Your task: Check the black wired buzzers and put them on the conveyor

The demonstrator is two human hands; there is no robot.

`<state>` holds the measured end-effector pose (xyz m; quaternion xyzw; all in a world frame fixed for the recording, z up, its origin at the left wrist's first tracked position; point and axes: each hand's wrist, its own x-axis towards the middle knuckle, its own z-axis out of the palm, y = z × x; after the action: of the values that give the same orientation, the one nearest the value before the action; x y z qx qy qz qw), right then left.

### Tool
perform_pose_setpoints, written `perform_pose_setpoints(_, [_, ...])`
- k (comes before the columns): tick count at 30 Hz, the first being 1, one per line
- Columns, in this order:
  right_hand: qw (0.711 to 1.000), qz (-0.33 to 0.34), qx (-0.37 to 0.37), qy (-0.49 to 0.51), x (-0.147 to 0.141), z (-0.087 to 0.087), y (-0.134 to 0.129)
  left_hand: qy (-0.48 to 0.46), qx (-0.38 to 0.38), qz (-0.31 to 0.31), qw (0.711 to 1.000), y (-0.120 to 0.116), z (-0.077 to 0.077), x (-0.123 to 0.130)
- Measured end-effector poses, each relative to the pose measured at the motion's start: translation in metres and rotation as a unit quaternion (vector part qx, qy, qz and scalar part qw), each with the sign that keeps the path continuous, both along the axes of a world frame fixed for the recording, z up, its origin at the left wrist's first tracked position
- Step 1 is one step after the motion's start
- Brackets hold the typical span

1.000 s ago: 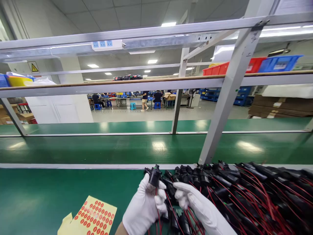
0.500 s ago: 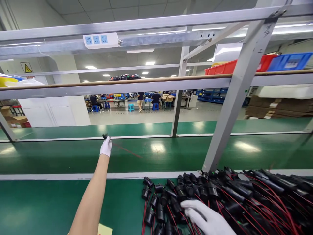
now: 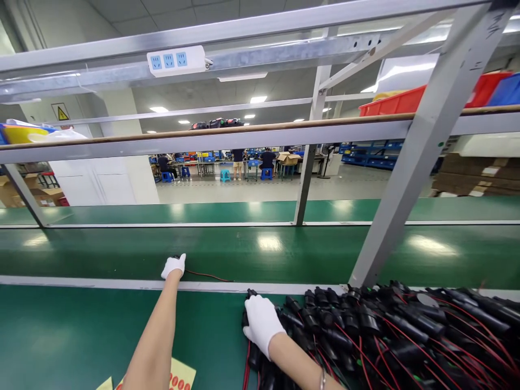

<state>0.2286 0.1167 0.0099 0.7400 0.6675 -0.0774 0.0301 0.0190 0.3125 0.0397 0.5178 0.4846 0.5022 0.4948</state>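
Note:
My left hand, in a white glove, is closed round a black cylindrical part low over the green belt. Most of that part is hidden by the glove; its thin red-and-black wire trails off to the right. At the left end of a pile of like black cylindrical parts is my right hand, also gloved in white. Its fingers curl down over one black cylindrical part, whose top peeks out beyond the knuckles. Red and black wires run through the pile.
A grey slanted post rises behind the pile. A white rail divides the worktop from the belt. Yellow paper with red print lies beneath my left forearm. Overhead runs a shelf with red bins.
My left hand has come down and nearer, bringing the black part low over the belt. My right hand has moved left and closed over a part at the pile's end. The view has shifted slightly.

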Motion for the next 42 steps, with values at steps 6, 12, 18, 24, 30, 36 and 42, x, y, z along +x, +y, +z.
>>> perform_pose_setpoints(6, [0.996,0.019,0.063,0.061,0.018,0.021,-0.009,0.041,-0.084,-0.089,0.992,-0.088,-0.014,0.023])
perform_pose_setpoints(12, [0.976,0.063,0.165,0.126,0.008,0.082,-0.047,-0.122,-0.215,-0.330,0.911,-0.206,-0.021,0.066])
perform_pose_setpoints(18, [0.945,0.103,0.207,0.231,0.026,0.113,-0.104,-0.271,-0.218,-0.410,0.843,-0.252,0.004,0.078])
perform_pose_setpoints(24, [0.884,0.049,0.254,0.390,0.051,0.096,-0.135,-0.311,-0.199,-0.460,0.807,-0.281,0.028,0.078])
perform_pose_setpoints(30, [0.850,0.097,0.241,0.458,0.053,0.076,-0.155,-0.010,0.094,-0.338,0.937,-0.302,0.048,0.070])
perform_pose_setpoints(36, [0.852,0.151,0.343,0.365,0.038,0.066,-0.171,0.117,0.313,-0.232,0.914,-0.304,0.036,0.069])
perform_pose_setpoints(42, [0.858,0.159,0.409,0.265,0.019,0.074,-0.177,0.091,0.427,-0.224,0.871,-0.302,0.034,0.070])
